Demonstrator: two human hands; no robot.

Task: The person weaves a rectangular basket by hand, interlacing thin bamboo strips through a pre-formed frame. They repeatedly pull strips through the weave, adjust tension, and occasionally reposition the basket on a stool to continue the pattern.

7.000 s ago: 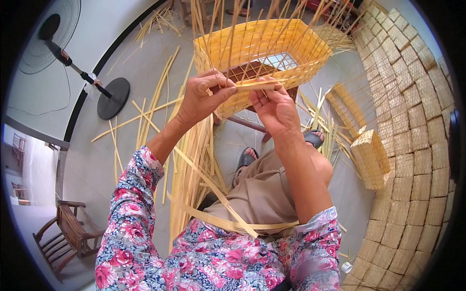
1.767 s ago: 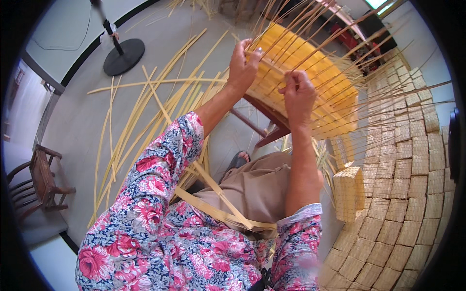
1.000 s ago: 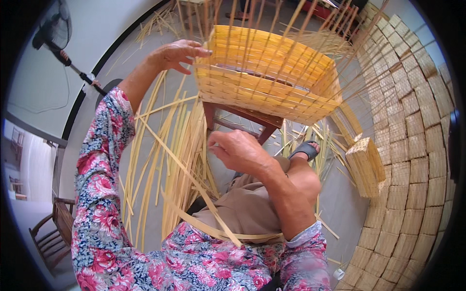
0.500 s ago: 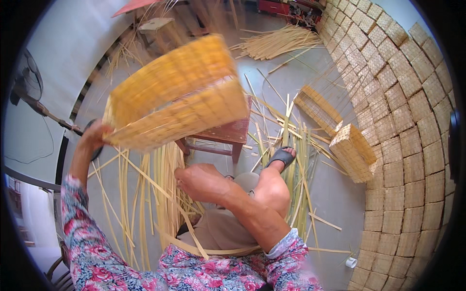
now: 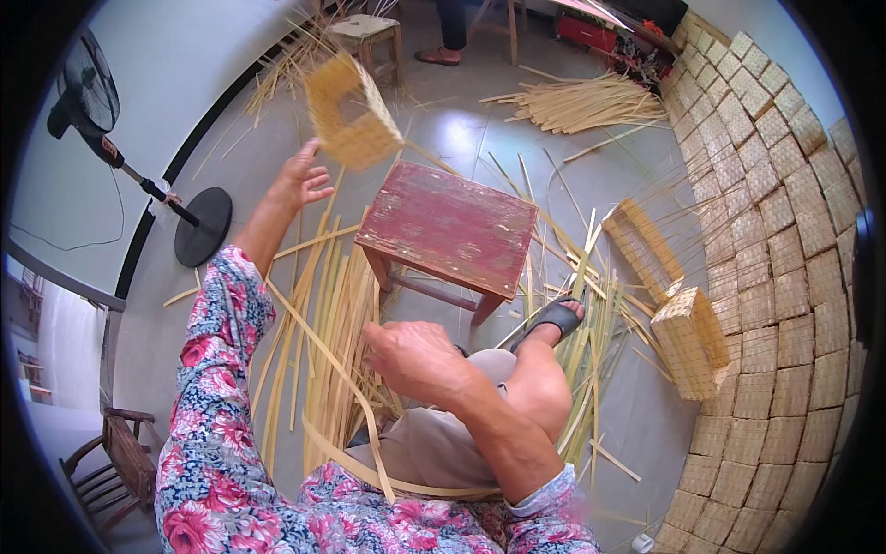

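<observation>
A woven yellow bamboo box basket point(image 5: 373, 138) is in mid-air, tilted, beyond the fingertips of my left hand point(image 5: 301, 178). That hand is stretched forward with its fingers apart, and the basket looks free of its grip. Above my lap, my right hand point(image 5: 415, 358) is closed; whatever its fingers hold, if anything, is hidden. Beyond my right hand stands a low red wooden stool point(image 5: 452, 222) with a worn top. One long bamboo strip point(image 5: 406, 485) curves across my lap.
Long bamboo strips point(image 5: 323, 323) lie left of my legs, others under my foot. Two woven boxes point(image 5: 685, 328) stand at right, before a wall of stacked woven boxes point(image 5: 775, 342). A fan base point(image 5: 203, 226) stands left. A person's foot point(image 5: 437, 57) shows beyond.
The basket has left my left hand and moved away toward the back. My left hand has opened and reached forward. My view has shifted, baring the stool's top. The right hand stays closed.
</observation>
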